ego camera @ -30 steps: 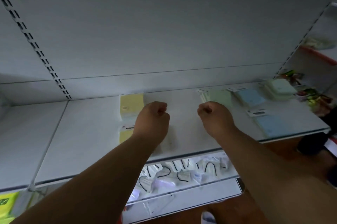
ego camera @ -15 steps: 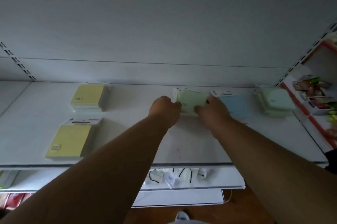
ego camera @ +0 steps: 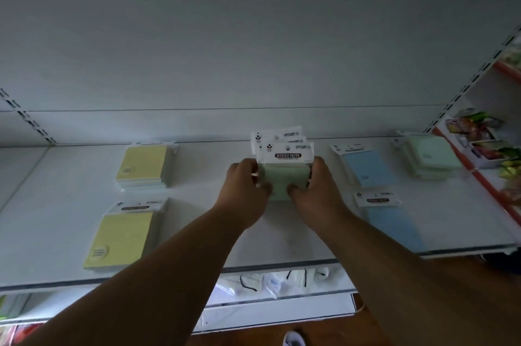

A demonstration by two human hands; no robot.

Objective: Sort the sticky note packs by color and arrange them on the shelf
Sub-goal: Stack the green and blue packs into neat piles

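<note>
Scanning the shelf (ego camera: 197,233) left to right: two yellow sticky note stacks near the left edge, one at the back (ego camera: 145,166), one at the front (ego camera: 119,238), apart from each other. Mid-shelf, the left hand (ego camera: 245,190) and right hand (ego camera: 315,190) both grip a bundle of green packs (ego camera: 282,176), fingers curled round its sides, thumbs pressed on the near face; header cards reading "STICKY NOTE" fan out above the fingers. Bundle is tilted up toward the camera; whether its lower edge touches the shelf cannot be told. Right of the hands, two blue packs, one toward the back (ego camera: 363,168), one toward the front (ego camera: 392,221). Near the right rear corner, a second green stack (ego camera: 431,159). Step in hand, by my reading: gathering and squaring the green packs between yellows and blues. Next move likely calls for joining them with the green stack at the right rear corner, or laying them flat mid-shelf; firm two-sided pressure needed, since the slick wrappers could slide and splay.
</note>
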